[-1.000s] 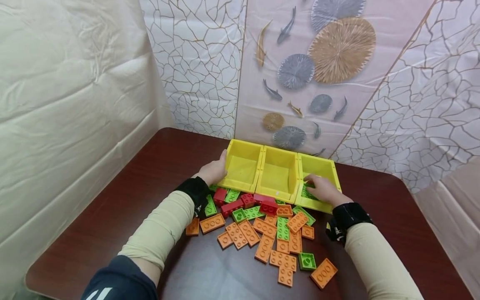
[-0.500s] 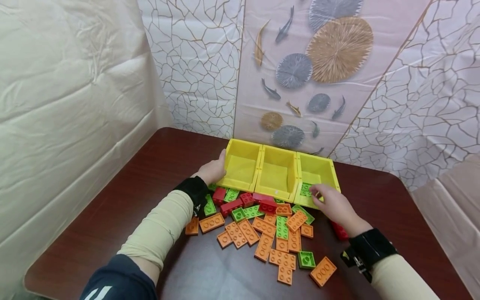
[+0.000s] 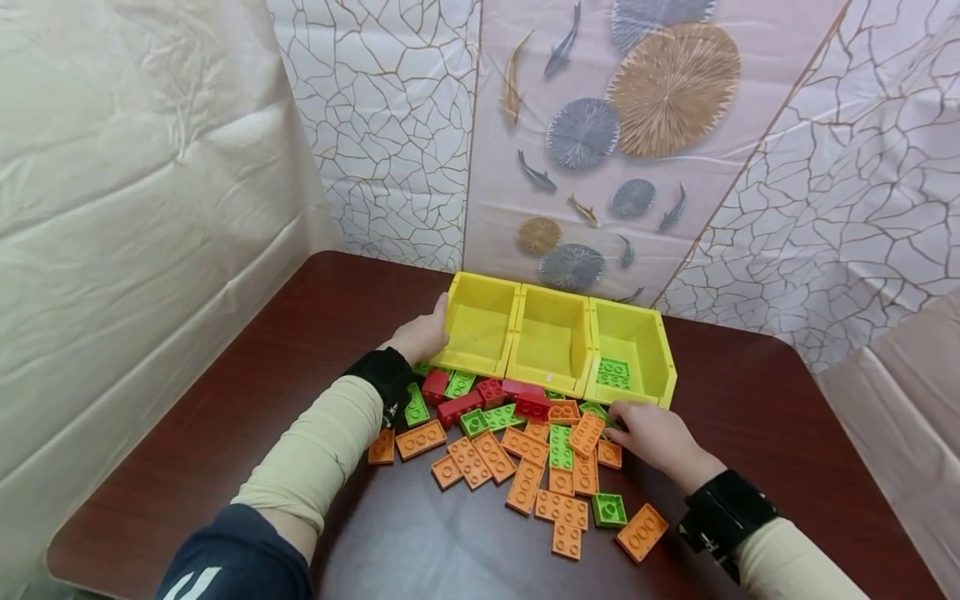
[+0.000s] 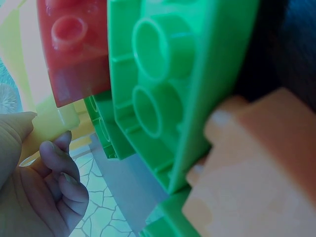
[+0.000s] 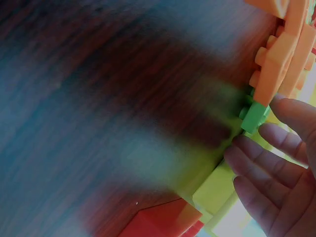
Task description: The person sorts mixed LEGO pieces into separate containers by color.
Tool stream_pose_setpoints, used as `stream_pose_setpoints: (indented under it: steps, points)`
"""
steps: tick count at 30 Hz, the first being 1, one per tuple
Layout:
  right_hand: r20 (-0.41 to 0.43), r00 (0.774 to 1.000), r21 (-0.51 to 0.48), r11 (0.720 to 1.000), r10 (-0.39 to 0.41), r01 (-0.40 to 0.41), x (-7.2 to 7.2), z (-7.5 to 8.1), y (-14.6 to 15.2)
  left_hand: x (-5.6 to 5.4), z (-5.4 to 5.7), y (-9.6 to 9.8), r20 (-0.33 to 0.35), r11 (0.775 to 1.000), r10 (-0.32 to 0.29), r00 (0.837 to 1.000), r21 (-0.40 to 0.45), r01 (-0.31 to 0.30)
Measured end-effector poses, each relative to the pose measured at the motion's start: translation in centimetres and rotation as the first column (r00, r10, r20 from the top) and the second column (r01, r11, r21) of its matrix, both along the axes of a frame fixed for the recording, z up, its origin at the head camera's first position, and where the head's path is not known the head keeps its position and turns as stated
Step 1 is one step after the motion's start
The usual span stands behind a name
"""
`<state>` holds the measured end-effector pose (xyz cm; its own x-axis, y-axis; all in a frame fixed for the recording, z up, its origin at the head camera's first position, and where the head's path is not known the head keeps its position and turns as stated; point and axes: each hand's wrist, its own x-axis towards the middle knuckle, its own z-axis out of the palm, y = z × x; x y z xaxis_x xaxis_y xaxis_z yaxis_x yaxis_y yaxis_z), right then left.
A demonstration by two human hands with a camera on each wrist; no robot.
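My left hand (image 3: pixel 420 335) grips the left end of a yellow three-compartment bin (image 3: pixel 543 387). In the left wrist view the thumb and curled fingers pinch its yellow edge (image 4: pixel 42 131). Green building bricks (image 3: pixel 613 375) lie in the right compartment. My right hand (image 3: pixel 660 437) is just in front of that compartment, its fingers loosely bent. Thumb and fingertips are right at a green brick (image 5: pixel 255 117), partly under an orange brick (image 3: pixel 587 434). In the head view this green brick (image 3: pixel 595 409) is partly hidden.
Several orange bricks (image 3: pixel 469 462), red bricks (image 3: pixel 461 407) and green bricks (image 3: pixel 609 510) are spread in front of the bin. A red brick (image 5: pixel 160 219) lies near the bin's right end. Behind the table (image 3: pixel 247 400) hangs a patterned cloth (image 3: pixel 390 142).
My right hand has left the right compartment, where green bricks now show, and moved down to the green brick at its front. The left hand keeps its grip on the bin.
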<state>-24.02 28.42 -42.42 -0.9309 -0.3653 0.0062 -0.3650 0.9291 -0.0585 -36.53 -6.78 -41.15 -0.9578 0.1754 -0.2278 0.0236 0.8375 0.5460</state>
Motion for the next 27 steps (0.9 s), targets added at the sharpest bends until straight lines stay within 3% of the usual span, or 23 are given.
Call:
stream_pose_setpoints:
  steps: [7,15,22,27]
  points:
    - [0.017,0.999,-0.027,0.999,-0.036,0.036,-0.1,0.2,-0.4,0.0,0.1,0.0,-0.040,0.999,-0.023,0.999,-0.036,0.021]
    - [0.052,0.997,0.000,0.998,-0.063,0.063,0.3,0.3,-0.4,0.2,0.1,-0.1,-0.030,0.999,-0.034,0.999,-0.026,0.034]
    - [0.034,0.999,-0.021,1.000,-0.019,0.020,1.4,2.0,0.7,0.3,0.1,0.0,-0.034,0.999,-0.033,0.999,-0.031,0.032]
    - [0.050,0.998,-0.067,0.997,-0.036,0.039,1.6,3.7,1.6,0.2,0.2,0.0,-0.023,0.999,-0.023,0.999,-0.029,0.022]
